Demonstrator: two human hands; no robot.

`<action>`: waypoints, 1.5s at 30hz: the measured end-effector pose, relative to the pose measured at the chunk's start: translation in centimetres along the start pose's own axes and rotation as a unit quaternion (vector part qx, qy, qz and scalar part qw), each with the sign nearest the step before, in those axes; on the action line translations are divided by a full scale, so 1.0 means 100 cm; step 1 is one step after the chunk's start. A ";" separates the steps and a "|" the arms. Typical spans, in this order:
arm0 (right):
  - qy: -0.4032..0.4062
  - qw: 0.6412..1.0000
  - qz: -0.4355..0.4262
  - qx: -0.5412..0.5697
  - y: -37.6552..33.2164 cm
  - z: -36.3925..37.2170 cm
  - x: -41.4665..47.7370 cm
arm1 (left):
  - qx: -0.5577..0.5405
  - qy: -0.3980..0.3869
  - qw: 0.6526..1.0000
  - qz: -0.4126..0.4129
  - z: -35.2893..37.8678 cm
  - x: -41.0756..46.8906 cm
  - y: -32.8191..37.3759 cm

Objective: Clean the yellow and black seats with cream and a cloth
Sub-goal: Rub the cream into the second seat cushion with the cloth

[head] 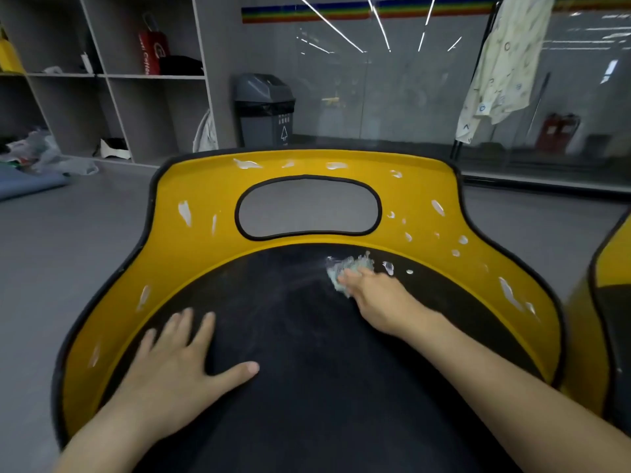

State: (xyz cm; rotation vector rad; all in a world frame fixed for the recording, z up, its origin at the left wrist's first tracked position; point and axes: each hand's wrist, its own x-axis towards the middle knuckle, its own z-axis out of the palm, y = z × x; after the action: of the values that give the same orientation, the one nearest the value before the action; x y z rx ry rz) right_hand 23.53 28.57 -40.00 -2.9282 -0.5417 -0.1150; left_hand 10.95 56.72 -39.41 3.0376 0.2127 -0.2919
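Observation:
A yellow seat shell [191, 268] with a black cushion [307, 353] fills the view in front of me. White cream dabs [184, 211] are dotted over the yellow backrest and sides. My right hand [375, 295] presses a pale greenish cloth [345, 268] onto the far right part of the black cushion, where cream is smeared. Flat on the cushion's near left side lies my left hand [181, 356], fingers spread, holding nothing. An oval cut-out [307, 206] opens through the backrest.
A second yellow and black seat [611, 302] shows at the right edge. Behind stand a grey bin [264, 107], grey shelving [102, 76] with bags, a glass wall and a hanging patterned cloth [505, 59]. Grey floor lies to the left.

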 end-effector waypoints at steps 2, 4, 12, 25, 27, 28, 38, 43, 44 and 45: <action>0.020 0.999 -0.042 0.013 -0.008 0.001 -0.039 | 0.009 -0.013 0.997 0.074 -0.012 0.022 0.025; 0.013 0.996 -0.084 0.019 -0.014 -0.002 -0.072 | -0.001 -0.031 0.990 0.139 -0.022 0.050 0.060; 0.019 0.999 -0.046 -0.018 -0.009 -0.001 -0.020 | -0.071 -0.055 0.979 0.182 -0.008 0.106 0.099; -0.031 0.996 -0.088 0.009 0.003 0.001 -0.013 | -0.029 -0.024 0.987 0.155 0.002 0.105 0.093; -0.047 0.995 -0.090 -0.007 0.003 -0.005 -0.027 | -0.024 -0.023 0.988 0.152 0.003 0.105 0.094; -0.038 0.996 -0.083 -0.021 0.003 -0.005 -0.020 | -0.025 -0.023 0.988 0.151 0.004 0.105 0.094; 0.006 0.998 -0.023 -0.062 0.004 0.011 0.083 | -0.028 -0.022 0.987 0.155 0.003 0.101 0.094; -0.049 0.994 -0.095 -0.019 0.007 -0.004 -0.029 | -0.032 -0.011 0.987 0.157 0.005 0.100 0.094; -0.055 0.994 -0.094 -0.028 0.007 -0.004 -0.027 | -0.034 -0.011 0.987 0.155 0.005 0.100 0.094; -0.048 0.994 -0.091 -0.038 0.006 -0.004 -0.017 | -0.038 -0.013 0.987 0.154 0.005 0.099 0.095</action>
State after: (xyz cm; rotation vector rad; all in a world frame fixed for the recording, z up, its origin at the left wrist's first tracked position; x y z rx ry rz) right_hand 22.16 27.40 -39.88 -2.9634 -0.8368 -0.0180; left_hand 21.88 48.62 -41.17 2.9295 -0.2421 -0.2920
